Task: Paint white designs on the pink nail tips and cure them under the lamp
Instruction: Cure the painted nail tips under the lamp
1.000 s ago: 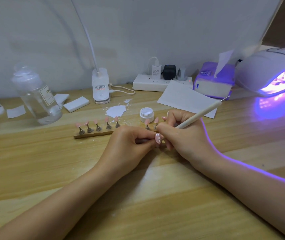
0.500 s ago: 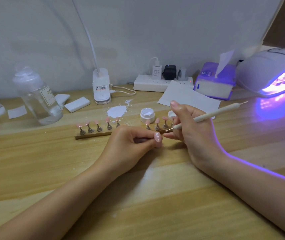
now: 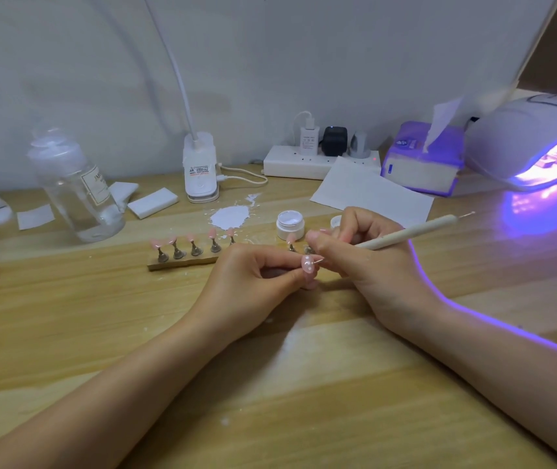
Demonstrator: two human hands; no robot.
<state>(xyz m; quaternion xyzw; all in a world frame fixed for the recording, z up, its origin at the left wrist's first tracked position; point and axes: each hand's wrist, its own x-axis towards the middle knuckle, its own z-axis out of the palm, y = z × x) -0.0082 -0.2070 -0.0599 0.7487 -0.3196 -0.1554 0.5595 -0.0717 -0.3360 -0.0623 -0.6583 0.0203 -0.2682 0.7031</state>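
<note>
The small pink nail tip [image 3: 307, 264] with a few white dots is pinched in the left hand [image 3: 253, 282]. Just beside it, the right hand [image 3: 365, 262] pinches a thin white dotting pen [image 3: 409, 233], its point touching the tip. Behind the hands, plain pink tips on the wooden stand [image 3: 182, 260] look unpainted, and the glowing purple lamp [image 3: 527, 137] waits far right, so I think most work is left.

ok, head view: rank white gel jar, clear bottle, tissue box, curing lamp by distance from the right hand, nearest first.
1. White gel jar, just left of the right hand, behind the nail stand.
2. Tissue box, behind the hand, toward the right.
3. Curing lamp, far right, lit purple.
4. Clear bottle, far left of the table.
</note>
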